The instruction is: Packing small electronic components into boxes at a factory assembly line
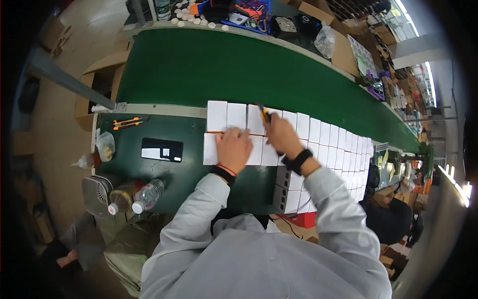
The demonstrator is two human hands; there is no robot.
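Note:
Rows of small white boxes [216, 117] stand packed side by side on the dark green table. My left hand [233, 148] lies over the boxes at the left end of the rows, fingers spread and pressing lightly on their tops. Above the back row, my right hand [283, 135] is closed round an orange-and-black utility knife [267, 116], which points up and to the left. Its tip is blurred, so I cannot tell whether it touches a box.
Left of the boxes lie a black phone [162, 150] and another utility knife [130, 123]. Plastic bottles [149, 195] stand by the near left corner. Beyond the table runs a green conveyor belt [199, 67]. Further boxes [286, 189] stack toward my right forearm.

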